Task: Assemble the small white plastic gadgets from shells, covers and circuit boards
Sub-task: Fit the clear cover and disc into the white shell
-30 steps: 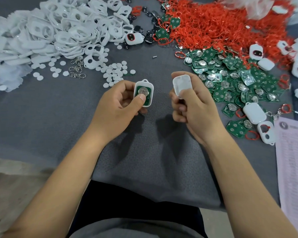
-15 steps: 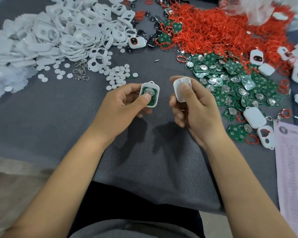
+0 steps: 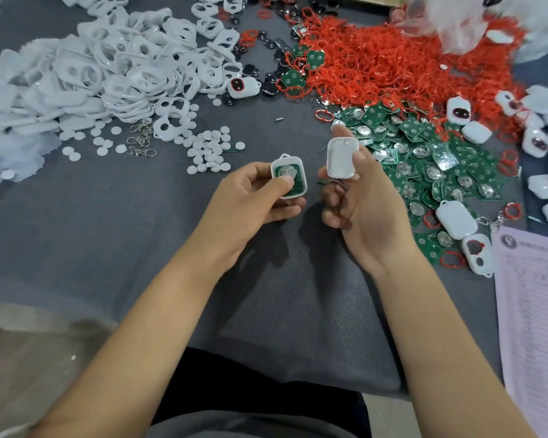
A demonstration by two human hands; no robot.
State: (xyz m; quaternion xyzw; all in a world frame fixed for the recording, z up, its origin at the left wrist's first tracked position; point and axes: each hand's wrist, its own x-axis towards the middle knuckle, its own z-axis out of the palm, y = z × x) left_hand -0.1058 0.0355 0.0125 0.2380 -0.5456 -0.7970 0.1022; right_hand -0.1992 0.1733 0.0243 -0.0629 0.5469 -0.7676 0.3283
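My left hand (image 3: 250,200) holds a white shell (image 3: 299,184) with a green circuit board and round battery seated inside; the thumb presses on the board. My right hand (image 3: 361,203) pinches a white cover (image 3: 340,161) between thumb and fingers, its hollow side facing me, a little right of and above the shell. The two parts are apart. Both hands hover over the grey cloth (image 3: 108,235).
A heap of white shells (image 3: 102,71) lies at the back left, with white discs (image 3: 208,150) and metal clasps (image 3: 141,140) near it. Red rings (image 3: 393,64) and green circuit boards (image 3: 424,153) are piled at the right. Finished gadgets (image 3: 456,219) and a paper sheet (image 3: 532,311) lie at the right edge.
My right hand has turned the cover so its hollow side faces me and has loosened its lower fingers. My left hand keeps the shell, its thumb now on the board.
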